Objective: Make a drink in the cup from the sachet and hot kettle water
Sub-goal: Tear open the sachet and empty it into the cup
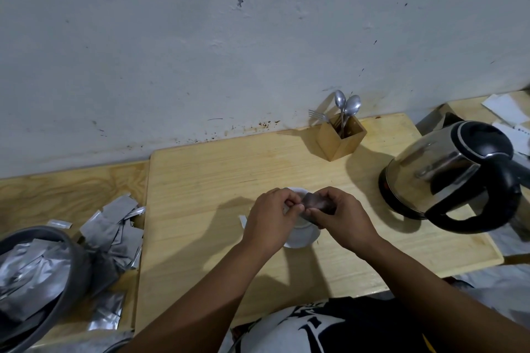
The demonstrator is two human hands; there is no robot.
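Observation:
A white cup (304,235) stands in the middle of the wooden table (200,180), mostly hidden under my hands. Both hands hold a small dark grey sachet (317,200) right above the cup. My left hand (272,218) pinches its left end, and my right hand (341,215) grips its right side. Whether the sachet is torn, I cannot tell. The steel kettle (447,172) with black lid and handle sits on its base at the right, apart from my hands.
A wooden holder (341,136) with spoons and a fork stands by the wall. Several silver sachets (114,226) lie heaped at the left beside a grey bowl (57,281) full of them. A small torn strip (243,221) lies left of the cup. Papers (507,112) lie far right.

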